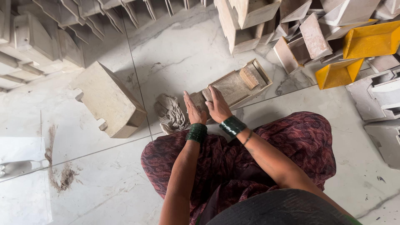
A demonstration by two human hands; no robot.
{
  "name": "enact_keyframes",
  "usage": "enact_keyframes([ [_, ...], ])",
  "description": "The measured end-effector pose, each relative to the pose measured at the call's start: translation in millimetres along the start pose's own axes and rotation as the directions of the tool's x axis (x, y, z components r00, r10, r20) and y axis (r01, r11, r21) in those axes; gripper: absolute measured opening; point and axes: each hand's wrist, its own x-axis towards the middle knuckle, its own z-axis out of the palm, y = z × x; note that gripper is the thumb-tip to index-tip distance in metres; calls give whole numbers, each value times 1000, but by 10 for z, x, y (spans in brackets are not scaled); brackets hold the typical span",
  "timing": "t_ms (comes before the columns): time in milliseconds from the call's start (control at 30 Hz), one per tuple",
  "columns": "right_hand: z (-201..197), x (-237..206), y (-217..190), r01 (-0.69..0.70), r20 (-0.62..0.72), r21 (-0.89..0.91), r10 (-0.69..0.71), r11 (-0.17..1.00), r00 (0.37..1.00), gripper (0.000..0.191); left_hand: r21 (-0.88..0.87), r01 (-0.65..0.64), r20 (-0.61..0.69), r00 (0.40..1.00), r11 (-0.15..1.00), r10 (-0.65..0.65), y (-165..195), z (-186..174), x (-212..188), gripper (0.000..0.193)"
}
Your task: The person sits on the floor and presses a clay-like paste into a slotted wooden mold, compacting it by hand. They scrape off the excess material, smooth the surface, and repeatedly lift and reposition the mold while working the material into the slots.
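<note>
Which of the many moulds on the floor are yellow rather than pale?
The two yellow moulds at the upper right; every other mould looks pale beige or grey.

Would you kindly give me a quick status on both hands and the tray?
Left hand and right hand both flat on wooden tray. Tray on floor, small block inside. Crumpled rag beside left hand.

Both my arms reach forward, bangled wrists close together; my left hand (193, 111) stands edge-on, my right hand (217, 106) lies flat, fingers extended.
</note>
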Motion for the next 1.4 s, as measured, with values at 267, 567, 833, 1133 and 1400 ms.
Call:
enact_keyframes([
  [267, 4, 50, 84, 3, -27, 2, -3, 1000, 1000, 70, 42, 128, 126, 983, 991, -132, -10, -15, 205, 91],
  [567, -115, -151, 122, 18, 42, 49, -20, 999, 999, 72, 97, 154, 104, 981, 983, -164, -7, 9, 154, 88],
  [833, 54, 140, 54, -76, -73, 74, 81, 994, 994, 79, 79, 198, 166, 964, 977, -208, 30, 2, 245, 76],
  [1133, -57, -114, 225, -86, 74, 29, 83, 996, 994, 82, 100, 97, 73, 992, 990, -104, -11, 68, 152, 76],
  [1400, 91, 148, 155, -58, -41, 19, 59, 998, 997, 78, 36, 190, 125, 973, 981, -193, 31, 8, 195, 70],
])
